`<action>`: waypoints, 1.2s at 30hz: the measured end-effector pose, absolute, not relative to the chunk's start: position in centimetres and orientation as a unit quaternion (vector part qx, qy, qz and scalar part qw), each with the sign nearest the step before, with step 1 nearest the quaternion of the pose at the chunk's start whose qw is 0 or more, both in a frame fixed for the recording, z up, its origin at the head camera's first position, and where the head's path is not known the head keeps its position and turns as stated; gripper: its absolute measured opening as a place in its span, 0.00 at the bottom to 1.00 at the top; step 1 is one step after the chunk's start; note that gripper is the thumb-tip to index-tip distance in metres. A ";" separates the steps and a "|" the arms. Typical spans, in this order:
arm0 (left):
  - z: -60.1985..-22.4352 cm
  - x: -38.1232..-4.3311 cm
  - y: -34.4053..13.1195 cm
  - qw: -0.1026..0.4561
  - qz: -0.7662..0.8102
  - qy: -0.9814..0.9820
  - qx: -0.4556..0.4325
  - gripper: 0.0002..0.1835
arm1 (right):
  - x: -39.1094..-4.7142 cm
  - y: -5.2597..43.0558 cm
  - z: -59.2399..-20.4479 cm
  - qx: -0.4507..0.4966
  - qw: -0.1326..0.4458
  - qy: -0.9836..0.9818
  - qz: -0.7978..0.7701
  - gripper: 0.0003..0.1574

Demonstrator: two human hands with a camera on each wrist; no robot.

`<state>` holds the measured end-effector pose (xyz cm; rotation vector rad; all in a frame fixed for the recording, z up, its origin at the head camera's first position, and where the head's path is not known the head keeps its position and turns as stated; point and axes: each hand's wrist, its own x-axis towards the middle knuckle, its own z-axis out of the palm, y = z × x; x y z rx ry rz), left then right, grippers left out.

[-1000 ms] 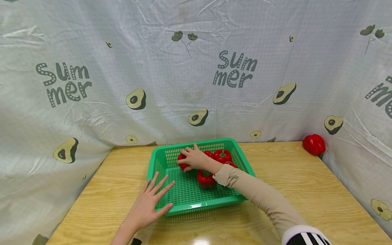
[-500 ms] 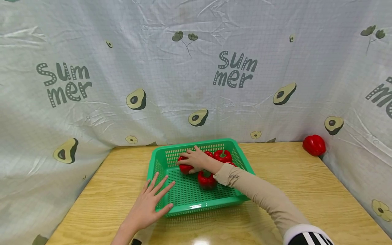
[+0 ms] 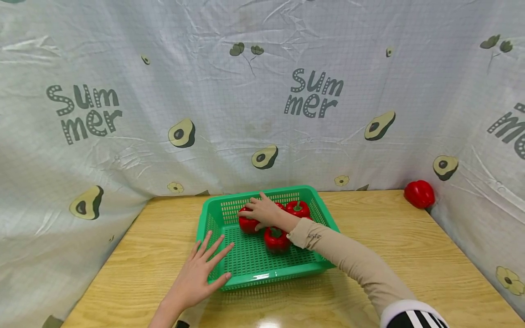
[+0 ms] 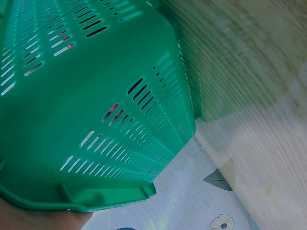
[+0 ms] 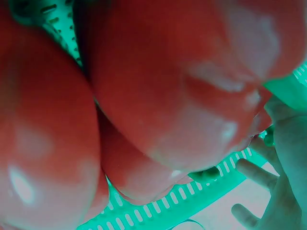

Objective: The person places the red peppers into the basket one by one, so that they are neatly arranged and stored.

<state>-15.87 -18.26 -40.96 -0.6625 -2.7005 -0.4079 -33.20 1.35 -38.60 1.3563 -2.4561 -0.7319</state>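
A green slotted plastic basket (image 3: 266,276) holds several red bell peppers. My right hand (image 3: 264,212) reaches in over the bell pepper at the back left (image 3: 249,226), fingers spread across its top and thumb at its right side. In the right wrist view this hand (image 5: 288,177) shows loosely extended fingers beyond large, close bell peppers (image 5: 158,96). Another bell pepper (image 3: 277,242) stands stem up nearer the front, with one more (image 3: 298,208) at the back right; the forearm partly hides others. My left hand (image 3: 196,275) lies fingers spread at the basket's front left corner, against the rim.
A single red bell pepper (image 3: 419,194) lies on the wooden table (image 3: 393,237) at its far right corner. A pale printed sheet (image 3: 229,114) hangs behind the table and along both sides.
Under my right hand the bell pepper has shifted slightly toward the front and right and shows more. The right thumb has drawn back to the right. My left hand stays in place.
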 end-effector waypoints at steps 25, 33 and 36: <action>-41.0 -15.9 -18.2 0.175 -0.136 -0.947 -0.232 0.35 | -31.8 7.8 -34.1 0.523 0.192 -0.809 -0.186 0.39; -41.1 -15.9 -18.1 0.179 -0.131 -0.946 -0.234 0.35 | -31.3 11.6 -33.9 0.519 0.217 -0.807 -0.183 0.40; -41.1 -15.8 -18.1 0.182 -0.134 -0.946 -0.232 0.34 | -31.1 13.0 -33.8 0.513 0.225 -0.810 -0.173 0.39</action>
